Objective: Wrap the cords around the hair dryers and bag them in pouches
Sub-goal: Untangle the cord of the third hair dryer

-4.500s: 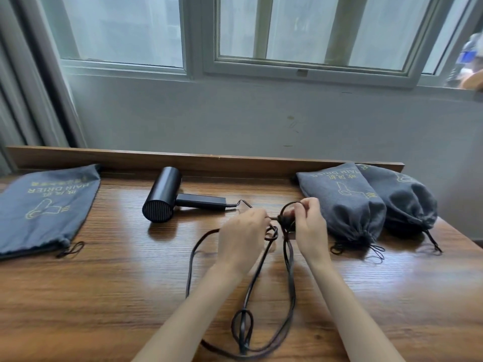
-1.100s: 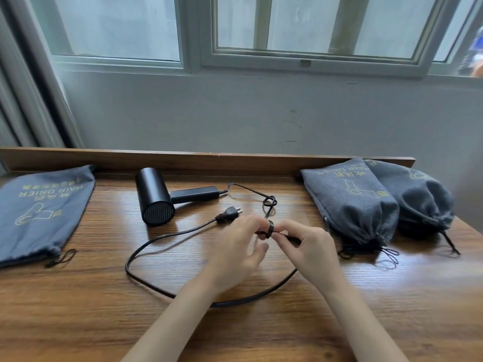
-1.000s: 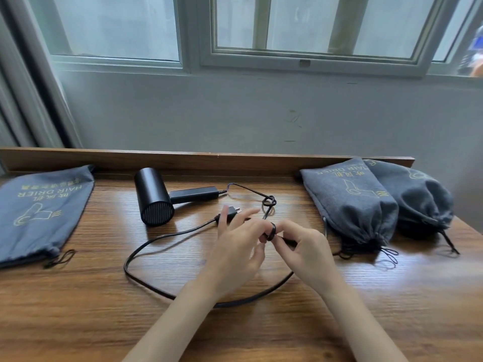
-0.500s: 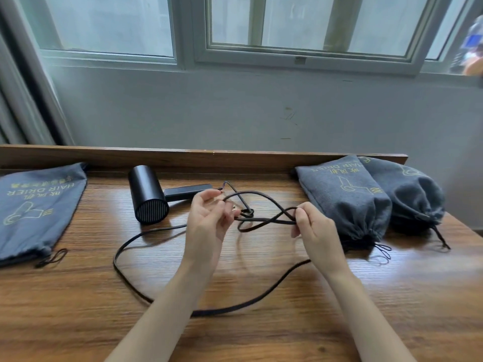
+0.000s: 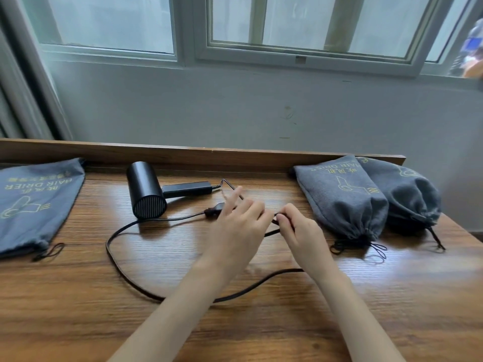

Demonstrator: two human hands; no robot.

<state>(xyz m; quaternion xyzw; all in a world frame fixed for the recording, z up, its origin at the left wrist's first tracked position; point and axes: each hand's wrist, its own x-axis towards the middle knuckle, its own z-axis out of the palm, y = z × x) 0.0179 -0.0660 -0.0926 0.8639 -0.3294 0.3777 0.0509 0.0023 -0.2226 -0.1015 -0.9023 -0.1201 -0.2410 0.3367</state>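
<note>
I read the right hand [image 5: 300, 231] at the centre of the table [image 5: 78, 322], its grip pinching the cord [image 5: 112, 253] between thumb and fingertips. The left hand [image 5: 239, 228] meets it, its grip curled on the same cord with the index finger straight. The hair dryer [image 5: 146, 190] lies near the back edge, and the plug [image 5: 214, 211] is just beside the left hand. The cord loops toward the front edge. A flat pouch [image 5: 34, 205] lies at the left edge, and two filled pouches [image 5: 342, 199] lie at the back right corner.
</note>
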